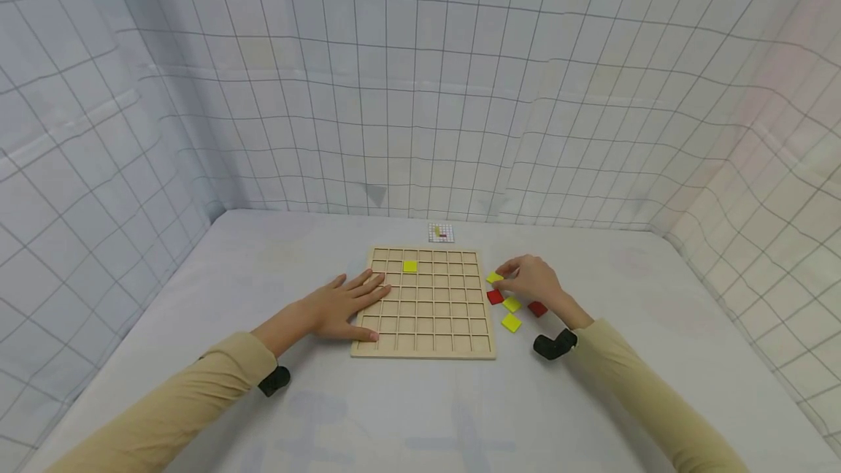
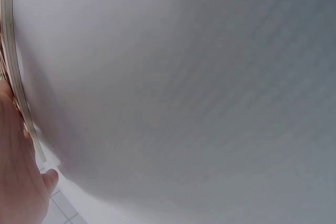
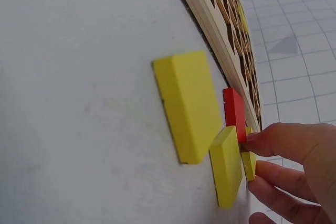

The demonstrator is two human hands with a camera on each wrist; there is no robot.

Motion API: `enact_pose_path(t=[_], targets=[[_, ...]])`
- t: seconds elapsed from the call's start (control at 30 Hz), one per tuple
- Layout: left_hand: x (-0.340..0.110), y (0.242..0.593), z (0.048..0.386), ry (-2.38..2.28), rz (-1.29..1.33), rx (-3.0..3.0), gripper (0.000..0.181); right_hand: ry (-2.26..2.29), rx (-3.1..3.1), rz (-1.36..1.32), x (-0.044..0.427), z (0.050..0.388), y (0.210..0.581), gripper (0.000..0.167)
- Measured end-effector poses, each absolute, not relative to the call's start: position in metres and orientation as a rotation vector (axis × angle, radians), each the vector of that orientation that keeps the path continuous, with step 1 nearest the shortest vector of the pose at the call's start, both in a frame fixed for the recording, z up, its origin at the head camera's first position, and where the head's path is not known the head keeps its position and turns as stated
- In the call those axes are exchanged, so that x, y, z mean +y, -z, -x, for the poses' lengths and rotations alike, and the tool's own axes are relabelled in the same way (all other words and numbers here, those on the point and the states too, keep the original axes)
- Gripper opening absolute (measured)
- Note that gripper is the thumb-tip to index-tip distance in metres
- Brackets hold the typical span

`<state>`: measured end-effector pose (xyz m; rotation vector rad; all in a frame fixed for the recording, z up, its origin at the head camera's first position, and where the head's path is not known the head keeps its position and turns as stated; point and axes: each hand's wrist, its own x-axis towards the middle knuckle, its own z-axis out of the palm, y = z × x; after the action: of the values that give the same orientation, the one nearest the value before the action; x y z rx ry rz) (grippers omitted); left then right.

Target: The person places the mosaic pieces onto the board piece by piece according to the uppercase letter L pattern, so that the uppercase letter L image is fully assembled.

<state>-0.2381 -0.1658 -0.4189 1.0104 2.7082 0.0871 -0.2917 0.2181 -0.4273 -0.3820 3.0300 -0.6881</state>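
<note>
The yellow tile lies just off the right edge of the wooden board, toward its far end. Your right hand pinches it between thumb and fingers, which cover part of it. The loose tiles lie beside the board, presumably for easy reach. Your left hand grasps nothing; it spreads flat over the board's left edge, likely to steady it. Past the board, the card carries a pattern too small for you to read. Your left wrist view cuts that hand off, hiding its fingertips.
</note>
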Motion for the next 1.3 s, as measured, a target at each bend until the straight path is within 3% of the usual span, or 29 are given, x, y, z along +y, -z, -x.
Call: enact_pose_path(t=[0.63, 1.3], targets=[[-0.167, 0.421, 0.239, -0.089, -1.029, 2.711, 0.089, 0.753, 3.071, 0.520, 0.197, 0.290, 0.411, 0.028], [-0.166, 0.422, 0.240, -0.071, -1.006, 2.711, 0.091, 0.808, 3.013, 0.699, 0.128, 0.304, 0.412, 0.030]])
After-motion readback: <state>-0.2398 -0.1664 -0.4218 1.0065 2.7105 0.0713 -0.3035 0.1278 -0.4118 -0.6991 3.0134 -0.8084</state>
